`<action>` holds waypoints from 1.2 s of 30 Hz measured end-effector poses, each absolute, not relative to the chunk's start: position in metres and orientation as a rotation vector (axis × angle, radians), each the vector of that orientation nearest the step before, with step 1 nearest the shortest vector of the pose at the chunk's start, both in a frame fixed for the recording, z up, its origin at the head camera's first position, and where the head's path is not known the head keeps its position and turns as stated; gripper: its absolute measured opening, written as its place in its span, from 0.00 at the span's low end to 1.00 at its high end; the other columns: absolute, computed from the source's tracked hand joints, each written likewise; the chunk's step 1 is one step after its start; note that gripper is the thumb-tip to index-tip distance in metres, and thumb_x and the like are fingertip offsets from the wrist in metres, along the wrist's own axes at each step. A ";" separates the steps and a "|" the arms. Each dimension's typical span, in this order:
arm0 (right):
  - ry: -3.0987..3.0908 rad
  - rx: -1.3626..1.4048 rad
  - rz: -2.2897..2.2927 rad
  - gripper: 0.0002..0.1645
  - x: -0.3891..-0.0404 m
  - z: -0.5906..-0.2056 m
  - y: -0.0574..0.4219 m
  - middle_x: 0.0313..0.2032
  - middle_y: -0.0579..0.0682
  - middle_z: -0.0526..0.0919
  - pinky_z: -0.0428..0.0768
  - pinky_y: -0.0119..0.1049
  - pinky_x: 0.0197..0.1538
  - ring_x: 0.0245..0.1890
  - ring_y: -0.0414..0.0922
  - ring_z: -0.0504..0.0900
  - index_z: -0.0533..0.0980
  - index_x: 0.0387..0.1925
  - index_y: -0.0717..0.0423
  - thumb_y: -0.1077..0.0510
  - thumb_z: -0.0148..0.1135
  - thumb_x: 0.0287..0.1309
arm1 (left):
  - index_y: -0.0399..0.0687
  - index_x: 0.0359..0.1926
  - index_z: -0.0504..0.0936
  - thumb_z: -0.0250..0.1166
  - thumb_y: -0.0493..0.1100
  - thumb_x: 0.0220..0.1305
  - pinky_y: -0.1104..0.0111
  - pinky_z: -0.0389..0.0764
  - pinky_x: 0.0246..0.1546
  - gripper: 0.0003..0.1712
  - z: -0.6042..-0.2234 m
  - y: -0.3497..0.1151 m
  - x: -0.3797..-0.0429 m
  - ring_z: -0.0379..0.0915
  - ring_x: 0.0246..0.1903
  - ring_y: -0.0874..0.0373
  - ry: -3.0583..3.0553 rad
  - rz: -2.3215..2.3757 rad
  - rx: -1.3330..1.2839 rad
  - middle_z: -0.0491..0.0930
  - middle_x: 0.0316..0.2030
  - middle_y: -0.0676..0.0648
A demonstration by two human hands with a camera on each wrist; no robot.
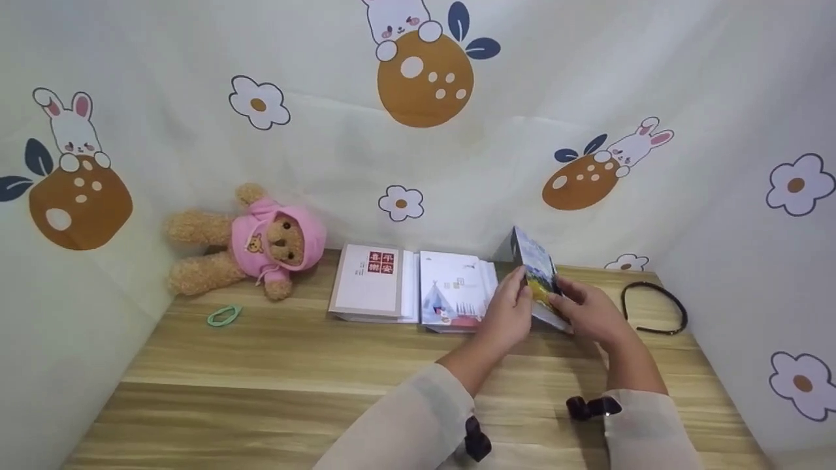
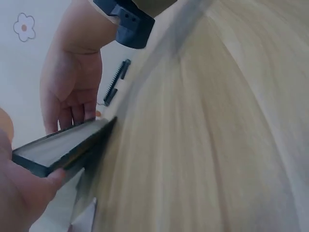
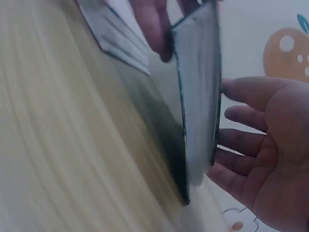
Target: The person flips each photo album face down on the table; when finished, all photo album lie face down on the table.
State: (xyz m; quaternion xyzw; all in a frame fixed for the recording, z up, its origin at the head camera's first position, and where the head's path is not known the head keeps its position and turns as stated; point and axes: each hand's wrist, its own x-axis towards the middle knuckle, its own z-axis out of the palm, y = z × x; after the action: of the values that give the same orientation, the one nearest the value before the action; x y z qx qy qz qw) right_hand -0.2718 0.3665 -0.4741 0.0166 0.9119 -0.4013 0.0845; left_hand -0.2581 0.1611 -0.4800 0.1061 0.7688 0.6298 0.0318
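A thick book [image 1: 538, 271] with a blue and yellow painted cover is tilted up off the table at the right in the head view. My left hand [image 1: 508, 310] grips its near left side, with the thumb on the cover. At its right side, the fingertips of my right hand [image 1: 591, 313] touch the cover. In the right wrist view, the page edges of the book [image 3: 200, 92] face the camera, and the fingers of the right hand [image 3: 270, 145] lie fairly straight against one cover. Left of it are a book with a tent picture [image 1: 454, 290] and a beige book [image 1: 369, 281].
A teddy bear in a pink hoodie [image 1: 261, 241] lies at the back left of the wooden table [image 1: 261, 391]. A green hair tie [image 1: 224, 316] is in front of it. A black headband [image 1: 682, 310] lies far right. Patterned cloth [image 1: 313, 156] encloses the table's back and sides.
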 end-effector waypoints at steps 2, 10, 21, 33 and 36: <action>2.723 0.031 -1.259 0.49 -0.270 -0.468 0.360 0.79 0.58 0.70 0.67 0.61 0.81 0.80 0.59 0.68 0.61 0.83 0.49 0.31 0.60 0.73 | 0.50 0.80 0.68 0.49 0.46 0.86 0.53 0.61 0.85 0.28 -0.474 0.161 -0.258 0.58 0.82 0.49 2.328 1.995 0.327 0.65 0.82 0.46; 2.660 -0.130 -1.605 0.40 -0.260 -0.449 0.340 0.78 0.55 0.72 0.74 0.54 0.77 0.79 0.55 0.71 0.62 0.83 0.44 0.37 0.57 0.79 | 0.44 0.82 0.64 0.56 0.52 0.83 0.56 0.70 0.80 0.35 -0.462 0.159 -0.260 0.67 0.78 0.49 2.243 2.056 0.292 0.68 0.79 0.40; 2.498 -0.135 -1.785 0.38 -0.254 -0.438 0.330 0.88 0.50 0.48 0.70 0.72 0.75 0.85 0.63 0.55 0.52 0.86 0.30 0.36 0.47 0.83 | 0.49 0.83 0.63 0.61 0.52 0.80 0.65 0.77 0.73 0.37 -0.459 0.158 -0.262 0.73 0.74 0.54 2.234 2.016 0.377 0.64 0.79 0.50; 2.634 0.142 -1.738 0.35 -0.256 -0.436 0.350 0.84 0.56 0.60 0.71 0.55 0.80 0.81 0.56 0.66 0.56 0.85 0.46 0.51 0.46 0.84 | 0.62 0.86 0.57 0.49 0.62 0.83 0.53 0.63 0.84 0.37 -0.476 0.169 -0.267 0.55 0.84 0.51 2.346 1.673 0.493 0.56 0.85 0.51; 2.743 0.255 -1.682 0.34 -0.256 -0.435 0.356 0.80 0.58 0.69 0.72 0.52 0.79 0.79 0.55 0.71 0.62 0.83 0.50 0.52 0.53 0.82 | 0.56 0.84 0.61 0.49 0.60 0.84 0.55 0.63 0.84 0.35 -0.486 0.175 -0.266 0.58 0.83 0.51 2.443 1.540 0.488 0.61 0.84 0.48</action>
State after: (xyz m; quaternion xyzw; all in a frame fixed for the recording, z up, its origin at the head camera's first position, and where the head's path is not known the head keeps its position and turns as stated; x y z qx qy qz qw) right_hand -0.2564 0.3559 -0.4345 0.0788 0.8490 -0.5206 -0.0431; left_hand -0.2656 0.1749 -0.4855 0.1656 0.8295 0.5228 0.1063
